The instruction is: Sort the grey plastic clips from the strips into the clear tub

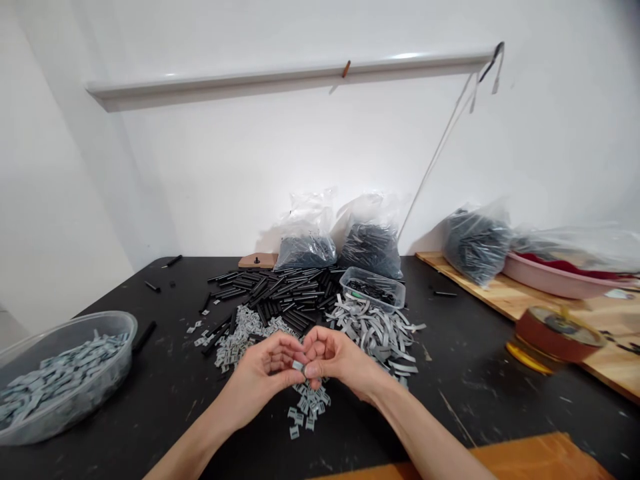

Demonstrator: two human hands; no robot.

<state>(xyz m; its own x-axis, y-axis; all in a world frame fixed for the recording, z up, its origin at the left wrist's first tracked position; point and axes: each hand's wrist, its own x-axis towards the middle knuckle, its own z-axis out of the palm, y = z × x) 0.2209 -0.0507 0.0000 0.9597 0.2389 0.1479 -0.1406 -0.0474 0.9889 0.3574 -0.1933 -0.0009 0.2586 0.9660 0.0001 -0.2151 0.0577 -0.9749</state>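
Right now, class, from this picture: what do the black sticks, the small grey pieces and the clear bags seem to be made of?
The black sticks look like moulded plastic: dull, with uniform straight edges. The small grey pieces are perhaps matt plastic too, from their even colour and identical shapes. The clear bags look like thin polythene, glossy and crinkled.

a black table (450, 400) carries loose black bars (280, 293), grey plastic strips (370, 333) and a clear tub (63, 380).

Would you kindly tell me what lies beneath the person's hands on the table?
A heap of small grey clips lies below the left hand and right hand; the black table beneath it and anything under the palms are covered.
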